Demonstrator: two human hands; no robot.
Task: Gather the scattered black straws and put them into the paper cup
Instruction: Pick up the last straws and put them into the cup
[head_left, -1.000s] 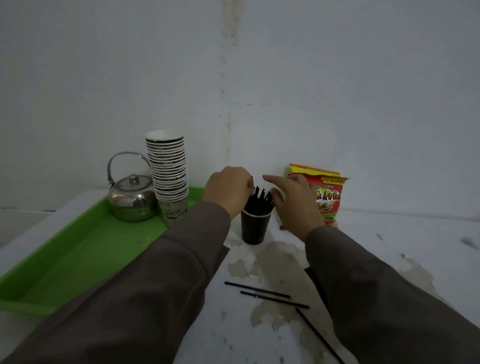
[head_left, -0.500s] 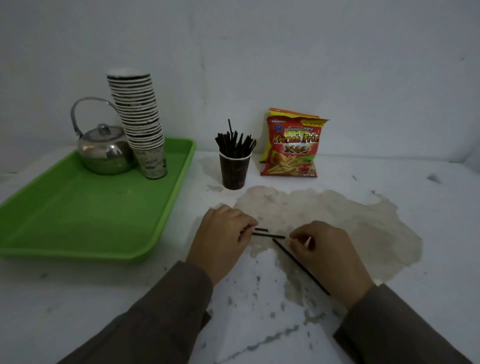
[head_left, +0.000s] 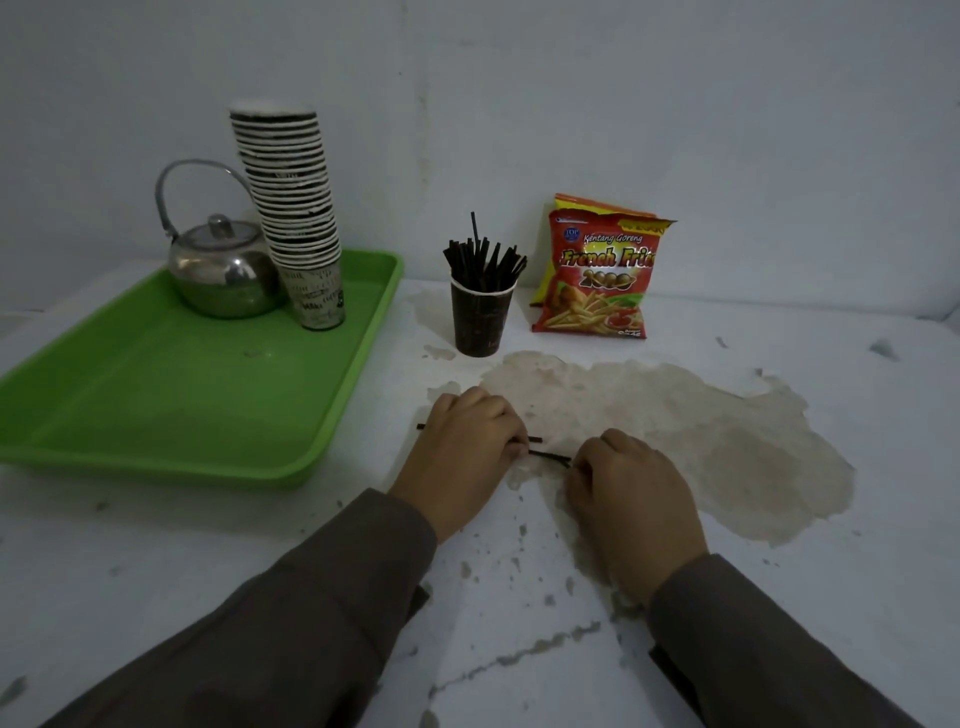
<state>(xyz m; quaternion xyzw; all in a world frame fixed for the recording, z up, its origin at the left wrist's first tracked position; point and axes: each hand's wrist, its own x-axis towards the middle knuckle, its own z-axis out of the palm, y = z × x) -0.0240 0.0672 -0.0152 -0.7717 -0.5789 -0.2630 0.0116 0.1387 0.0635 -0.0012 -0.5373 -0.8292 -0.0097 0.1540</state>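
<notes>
From the head camera, the paper cup (head_left: 481, 322) is standing at twelve o'clock from the hands, already bristling with black straws (head_left: 484, 264). The left hand (head_left: 465, 452) is pinching one loose straw (head_left: 534, 439) on the table (head_left: 779, 597), and at its three o'clock the right hand (head_left: 631, 499) is curling round another straw (head_left: 550, 457). Most seems gathered; these last few are still waiting to go in.

Kettle (head_left: 221, 270) shiny metal; tray (head_left: 156, 395) glossy green plastic; tabletop (head_left: 779, 597) rough, peeling paint.

Black straws (head_left: 484, 265) in a dark brown cup (head_left: 480, 322); green tray (head_left: 156, 395) far left; red-and-yellow snack bag (head_left: 597, 280); white surface (head_left: 260, 530) with tan patches
</notes>
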